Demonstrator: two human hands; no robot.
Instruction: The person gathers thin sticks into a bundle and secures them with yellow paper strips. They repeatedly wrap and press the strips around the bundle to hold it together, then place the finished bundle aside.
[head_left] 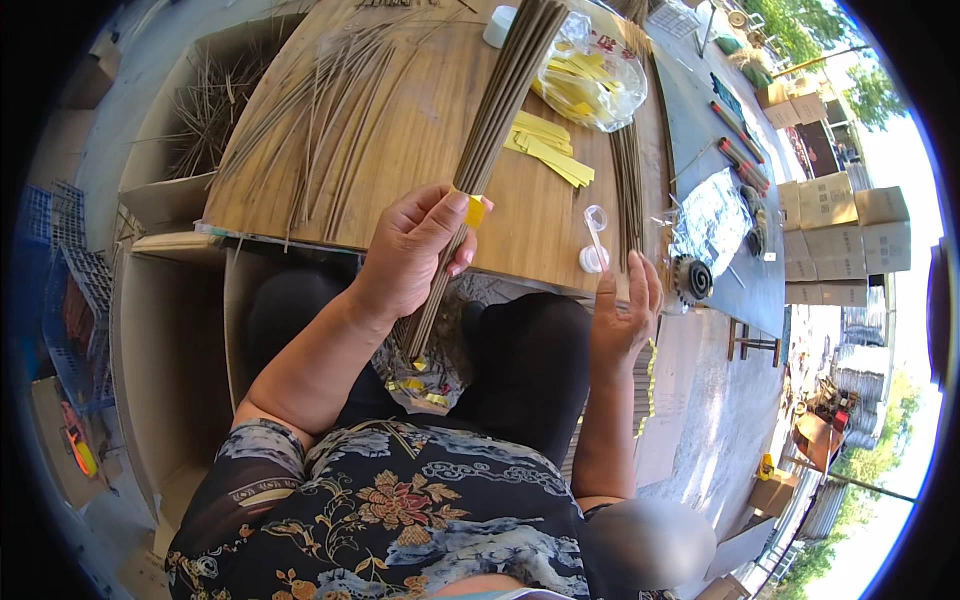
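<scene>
My left hand [415, 245] is closed round a bundle of thin brown incense sticks [500, 105], held tilted over the table's near edge. A yellow paper band [475, 211] wraps the bundle at my thumb. My right hand [625, 315] is raised at the table edge, fingers apart. Its thumb tip is close to a thin white stick with a clear ring [596, 218]; whether they touch I cannot tell. Beside it stands a small white pot [593, 260]. Yellow paper strips [545, 145] lie beyond, next to a clear plastic bag [595, 80] of more strips.
Loose thin sticks [320, 110] lie across the left of the wooden table [400, 130]. More brown sticks [628, 180] lie along its right side. Cardboard boxes stand at left [165, 350] and far right [835, 235]. Crumpled foil [705, 225] and a black coil [692, 280] lie on the grey table.
</scene>
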